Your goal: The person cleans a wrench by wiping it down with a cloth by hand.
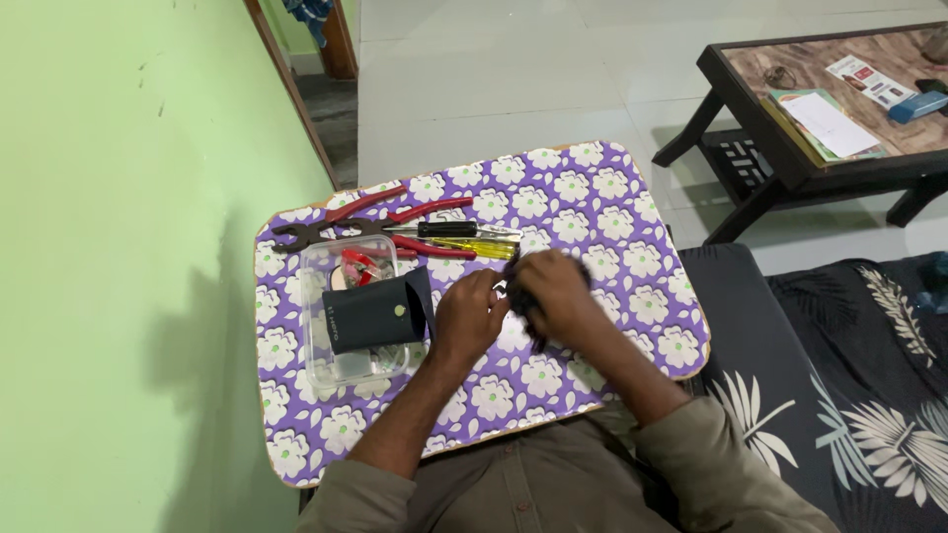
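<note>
Both hands meet over the middle of a small table (pixel 612 197) covered in purple cloth with white flowers. My right hand (pixel 555 292) is closed around a small dark object (pixel 534 341), mostly hidden by the fingers. My left hand (pixel 470 314) has its fingertips pinched on the same object's left side. Just left of my left hand, a dark wallet-like pouch (pixel 378 314) rests on a clear plastic box (pixel 326 370) holding small parts.
Red-handled pliers (pixel 346 229), a second red-handled tool (pixel 434 247), a black screwdriver (pixel 456 229) and a yellow screwdriver (pixel 479 247) lie at the table's far left. A green wall stands left, a dark coffee table (pixel 790 168) with papers far right, a leaf-patterned cushion (pixel 859 395) right.
</note>
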